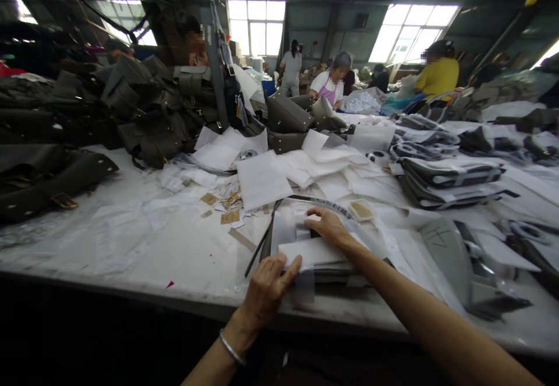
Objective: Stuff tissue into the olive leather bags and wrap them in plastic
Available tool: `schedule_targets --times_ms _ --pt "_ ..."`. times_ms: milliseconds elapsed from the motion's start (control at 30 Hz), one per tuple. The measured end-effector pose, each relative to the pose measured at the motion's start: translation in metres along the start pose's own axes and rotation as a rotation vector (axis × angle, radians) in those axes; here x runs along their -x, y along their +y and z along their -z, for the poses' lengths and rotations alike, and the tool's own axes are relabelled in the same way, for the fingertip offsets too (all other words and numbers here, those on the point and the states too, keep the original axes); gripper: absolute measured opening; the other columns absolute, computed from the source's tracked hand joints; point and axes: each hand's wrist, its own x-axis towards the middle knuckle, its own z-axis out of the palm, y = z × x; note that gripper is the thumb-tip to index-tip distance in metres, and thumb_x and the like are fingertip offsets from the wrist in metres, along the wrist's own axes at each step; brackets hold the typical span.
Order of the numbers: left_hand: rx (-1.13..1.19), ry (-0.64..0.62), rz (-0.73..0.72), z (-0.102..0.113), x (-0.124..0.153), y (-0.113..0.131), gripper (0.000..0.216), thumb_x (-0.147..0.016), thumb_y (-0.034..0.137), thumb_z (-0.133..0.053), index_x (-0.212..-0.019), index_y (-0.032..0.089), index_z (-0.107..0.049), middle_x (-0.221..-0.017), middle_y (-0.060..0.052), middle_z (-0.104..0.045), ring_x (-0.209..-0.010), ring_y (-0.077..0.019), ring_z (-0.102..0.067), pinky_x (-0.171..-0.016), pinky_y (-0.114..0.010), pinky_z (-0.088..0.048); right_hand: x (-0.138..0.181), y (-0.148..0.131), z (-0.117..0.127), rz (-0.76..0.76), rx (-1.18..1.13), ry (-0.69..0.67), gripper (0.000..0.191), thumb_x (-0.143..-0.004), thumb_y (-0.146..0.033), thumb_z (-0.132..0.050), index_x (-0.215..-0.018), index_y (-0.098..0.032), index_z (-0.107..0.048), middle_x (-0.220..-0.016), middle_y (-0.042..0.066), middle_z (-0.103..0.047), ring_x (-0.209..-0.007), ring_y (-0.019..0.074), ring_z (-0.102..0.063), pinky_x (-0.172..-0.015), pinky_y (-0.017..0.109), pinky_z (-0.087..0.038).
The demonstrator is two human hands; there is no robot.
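A dark grey-green bag (336,278) lies flat near the table's front edge, mostly covered by white and translucent wrapping sheets. Along its near side runs a folded white sheet (312,253). My left hand (267,284), a bangle on its wrist, has its thumb and fingers closed at the left end of that folded sheet. Over the middle of the bag, my right hand (328,226) has bent fingers closed at a pale wrapping strip (302,230); the exact contact is partly hidden. A thin dark strap (258,247) sticks out left of the bag.
Loose white sheets (264,181) lie behind the bag, beside scattered paper tags (230,217). A small yellowish dish (361,210) stands close by. Wrapped bags (449,182) are stacked right; dark bags (152,135) are heaped left, near a post (215,66). Several people work beyond.
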Motion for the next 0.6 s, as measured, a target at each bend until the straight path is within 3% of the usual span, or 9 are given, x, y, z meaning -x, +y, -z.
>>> schedule_targets --times_ms 100,200,267,333,400,467,533,600 --pt "0.011 0.009 0.011 -0.001 0.000 -0.001 0.043 -0.093 0.005 -0.045 -0.133 0.021 -0.055 -0.106 -0.010 -0.063 -0.094 -0.0208 -0.063 -0.083 -0.035 -0.056 0.006 0.000 0.030 0.064 0.013 0.147 0.040 -0.067 -0.023 -0.069 -0.107 -0.020 -0.069 -0.119 0.010 -0.067 -0.116 0.0292 -0.056 -0.106 0.045 -0.037" --pt "0.038 -0.002 0.059 0.001 -0.002 -0.006 0.048 -0.091 0.003 -0.045 -0.134 0.022 -0.053 -0.106 -0.009 -0.064 -0.094 -0.0204 -0.062 -0.082 -0.034 -0.056 0.038 -0.009 0.066 0.124 -0.112 0.192 0.033 -0.078 -0.035 -0.067 -0.107 -0.019 -0.069 -0.106 0.009 -0.070 -0.099 0.0245 -0.064 -0.092 0.039 -0.048" --pt "0.082 -0.027 0.129 0.004 -0.005 -0.012 0.054 -0.087 0.001 -0.044 -0.136 0.023 -0.051 -0.106 -0.008 -0.063 -0.094 -0.0200 -0.062 -0.082 -0.033 -0.056 0.073 -0.016 0.086 0.116 -0.224 0.078 0.025 -0.086 -0.041 -0.063 -0.091 -0.019 -0.071 -0.082 0.005 -0.070 -0.078 0.0198 -0.066 -0.075 0.031 -0.051" --pt "0.153 -0.059 0.222 0.008 -0.007 -0.019 0.061 -0.083 -0.001 -0.044 -0.139 0.025 -0.048 -0.107 -0.007 -0.062 -0.094 -0.0194 -0.062 -0.082 -0.032 -0.056 0.111 -0.020 0.096 0.176 -0.297 -0.135 0.032 -0.092 -0.041 -0.056 -0.074 -0.018 -0.069 -0.067 0.003 -0.066 -0.065 0.0162 -0.063 -0.063 0.026 -0.049" --pt "0.234 -0.068 0.310 0.012 -0.009 -0.027 0.066 -0.079 0.000 -0.045 -0.140 0.026 -0.046 -0.108 -0.006 -0.061 -0.097 -0.0184 -0.062 -0.083 -0.029 -0.055 0.142 -0.014 0.092 0.227 -0.292 -0.341 0.039 -0.094 -0.039 -0.051 -0.065 -0.018 -0.067 -0.064 0.004 -0.065 -0.062 0.0150 -0.062 -0.060 0.025 -0.048" --pt "0.291 -0.045 0.368 0.015 -0.008 -0.032 0.067 -0.077 0.000 -0.046 -0.139 0.027 -0.046 -0.108 -0.005 -0.060 -0.099 -0.0173 -0.062 -0.083 -0.026 -0.055 0.154 0.001 0.075 0.207 -0.179 -0.403 0.032 -0.092 -0.035 -0.054 -0.070 -0.019 -0.070 -0.072 0.005 -0.069 -0.070 0.0165 -0.065 -0.068 0.026 -0.051" --pt "0.321 -0.011 0.396 0.016 -0.005 -0.035 0.065 -0.078 0.002 -0.047 -0.138 0.028 -0.048 -0.108 -0.004 -0.060 -0.099 -0.0166 -0.063 -0.082 -0.024 -0.055 0.147 0.022 0.052 0.167 -0.008 -0.334 0.019 -0.088 -0.033 -0.059 -0.088 -0.021 -0.073 -0.095 0.008 -0.072 -0.092 0.0226 -0.067 -0.085 0.033 -0.051" --pt "0.334 0.019 0.408 0.016 0.000 -0.036 0.061 -0.080 0.005 -0.050 -0.136 0.028 -0.049 -0.107 -0.004 -0.061 -0.097 -0.0165 -0.064 -0.080 -0.023 -0.056 0.123 0.043 0.031 0.156 0.115 -0.189 0.027 -0.086 -0.035 -0.059 -0.106 -0.022 -0.072 -0.113 0.011 -0.069 -0.106 0.0295 -0.063 -0.092 0.042 -0.050"
